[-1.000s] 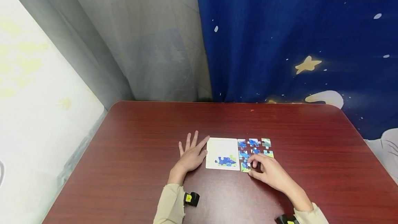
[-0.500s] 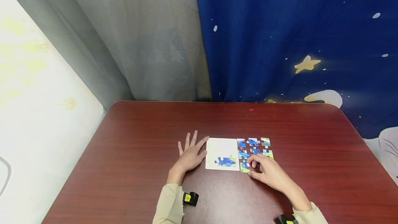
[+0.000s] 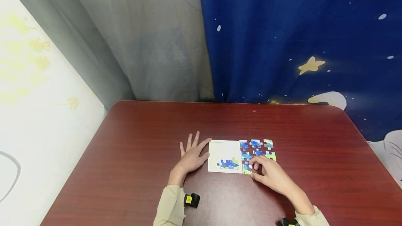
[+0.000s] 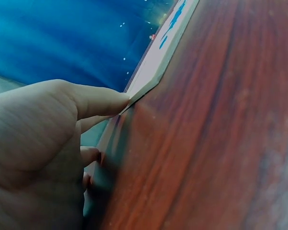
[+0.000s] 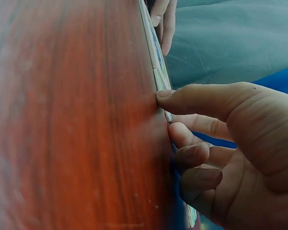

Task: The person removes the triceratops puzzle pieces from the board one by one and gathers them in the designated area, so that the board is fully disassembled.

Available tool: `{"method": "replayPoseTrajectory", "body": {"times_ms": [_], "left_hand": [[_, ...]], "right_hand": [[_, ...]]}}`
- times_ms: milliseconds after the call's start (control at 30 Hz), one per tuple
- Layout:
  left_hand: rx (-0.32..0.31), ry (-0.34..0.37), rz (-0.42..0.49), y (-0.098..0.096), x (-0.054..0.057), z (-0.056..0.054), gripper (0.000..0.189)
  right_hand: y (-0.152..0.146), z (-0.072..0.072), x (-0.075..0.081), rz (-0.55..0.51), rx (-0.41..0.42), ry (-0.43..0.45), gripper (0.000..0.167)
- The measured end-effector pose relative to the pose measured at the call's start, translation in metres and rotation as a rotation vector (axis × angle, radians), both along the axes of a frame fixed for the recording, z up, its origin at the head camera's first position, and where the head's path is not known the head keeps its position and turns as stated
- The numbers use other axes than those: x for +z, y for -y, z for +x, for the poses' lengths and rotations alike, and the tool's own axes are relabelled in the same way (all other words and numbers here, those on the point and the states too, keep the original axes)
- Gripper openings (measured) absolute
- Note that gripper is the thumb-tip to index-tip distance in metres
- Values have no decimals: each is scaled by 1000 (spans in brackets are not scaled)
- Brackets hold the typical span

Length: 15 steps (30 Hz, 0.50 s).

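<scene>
A white puzzle tray [image 3: 220, 151] lies flat on the table, with a few joined blue and green pieces [image 3: 228, 164] in its lower right part. Spread fingers of my left hand [image 3: 191, 159] rest at the tray's left side, the thumb and index fingertips touching its edge; the left wrist view shows the thumb against the tray corner [image 4: 146, 86]. My right hand [image 3: 273, 175] pinches a puzzle piece [image 3: 246, 170] by its right side, between thumb and index finger, just right of the tray. In the right wrist view the thumb meets the piece's edge and the other fingers curl inward.
Several loose puzzle pieces [image 3: 255, 143] lie in rows right of the tray, partly covered by the right hand. The dark red table [image 3: 157, 121] ends at a blue starry curtain [image 3: 257, 44] and a grey one [image 3: 157, 44]. A white panel [image 3: 37, 121] stands at the left.
Both hands stay in place, and the pieces lie as before. Only the head view shifts slightly.
</scene>
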<state>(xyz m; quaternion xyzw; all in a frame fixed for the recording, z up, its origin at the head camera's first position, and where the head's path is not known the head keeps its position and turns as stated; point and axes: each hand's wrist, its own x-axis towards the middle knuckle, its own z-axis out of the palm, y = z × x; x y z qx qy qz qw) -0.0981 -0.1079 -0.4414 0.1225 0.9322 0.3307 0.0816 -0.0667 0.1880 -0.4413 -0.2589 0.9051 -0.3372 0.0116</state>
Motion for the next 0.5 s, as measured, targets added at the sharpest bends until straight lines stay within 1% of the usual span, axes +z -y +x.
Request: {"method": "replayPoseTrajectory", "body": {"times_ms": [200, 500], "left_hand": [[4, 1, -3, 0, 1, 0, 49], [1, -4, 8, 0, 1, 0, 49]], "right_hand": [[1, 0, -1, -10, -22, 22, 26], [2, 1, -1, -14, -41, 40, 23]]}}
